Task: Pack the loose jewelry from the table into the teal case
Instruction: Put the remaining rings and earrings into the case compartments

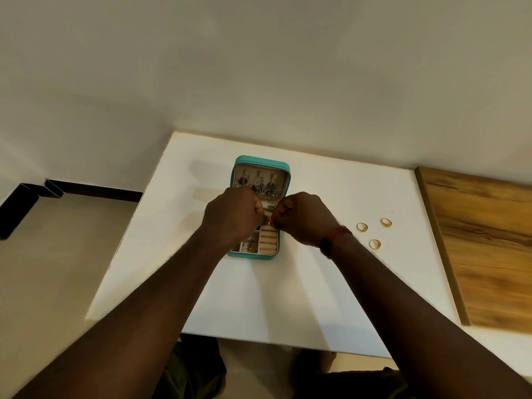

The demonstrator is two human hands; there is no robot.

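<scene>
While both hands meet over the open teal case (260, 165), the step in hand looks like seating a small gold piece (268, 223) into the ring rolls (269, 241) of the case's near-right compartment. The left hand (231, 216) is curled nearly closed, fingertips pinched toward the gold piece; the right hand (300, 217) is likewise bunched, fingertips touching the same spot. Which hand truly bears the piece I cannot tell.

The case lies mid-table on the white table (288, 298), lid tipped toward the far side with dark drop earrings (260, 184) hung inside it, and small silvery bits (248, 245) in the near-left compartment. Three gold rings (374, 232) lie loose to the right, well apart from the case, so the packing seems partly done.

Next, I judge, the piece needs pressing between two rolls, then a hand must reach right for a ring.

No brand, label or writing is readable anywhere.
</scene>
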